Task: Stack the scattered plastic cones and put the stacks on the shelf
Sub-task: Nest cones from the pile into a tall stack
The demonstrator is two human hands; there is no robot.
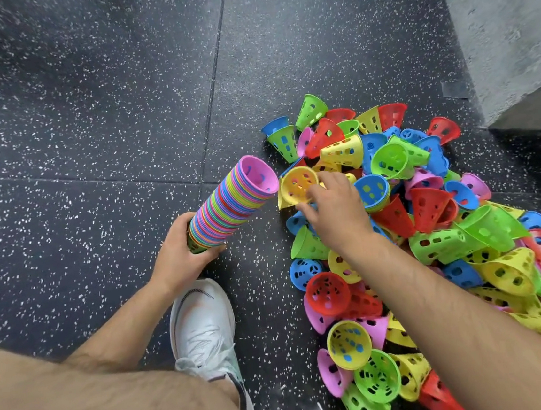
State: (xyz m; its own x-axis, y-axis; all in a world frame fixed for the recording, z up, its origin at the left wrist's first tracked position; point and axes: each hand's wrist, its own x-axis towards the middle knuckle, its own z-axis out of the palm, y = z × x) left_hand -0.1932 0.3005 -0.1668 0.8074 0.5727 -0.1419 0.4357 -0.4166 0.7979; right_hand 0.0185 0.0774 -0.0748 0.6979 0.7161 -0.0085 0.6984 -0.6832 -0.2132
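Note:
A long stack of nested cones point(229, 202) in many colours tilts up to the right, with a pink cone at its open top end. My left hand point(180, 251) grips the stack's lower end, just above my shoe. My right hand point(332, 205) pinches the rim of a yellow cone point(295, 185) right beside the stack's open end. A large pile of loose cones point(431, 221) in red, green, blue, yellow and pink spreads over the floor on the right, partly hidden by my right forearm.
The floor is black speckled rubber tiles point(87, 124) with seams. My white shoe point(202, 329) and bare knee fill the lower left. A grey concrete wall base point(511, 29) rises at the upper right. No shelf is in view.

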